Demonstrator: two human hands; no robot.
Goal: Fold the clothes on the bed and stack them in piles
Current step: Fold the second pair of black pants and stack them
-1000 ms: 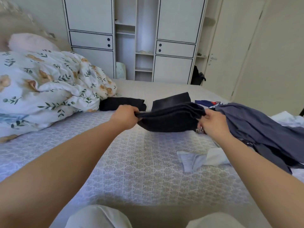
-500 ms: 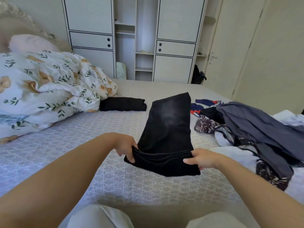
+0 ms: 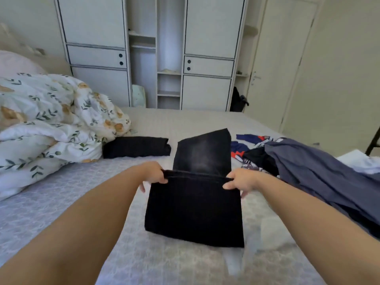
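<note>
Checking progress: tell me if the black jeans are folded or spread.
Partly folded: both hands grip the jeans at a fold; the far part lies flat.

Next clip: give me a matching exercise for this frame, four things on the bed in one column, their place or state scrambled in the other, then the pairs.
Things:
1. black jeans
2. folded black garment
3. floral duvet
4. grey-blue garment

Place or state:
A. bunched up at the left of the bed
B. lying unfolded on the pile at the right
C. gripped at the fold line by the left hand and right hand
D. lying folded beside the duvet

Pairs: 1-C, 2-D, 3-A, 4-B
</note>
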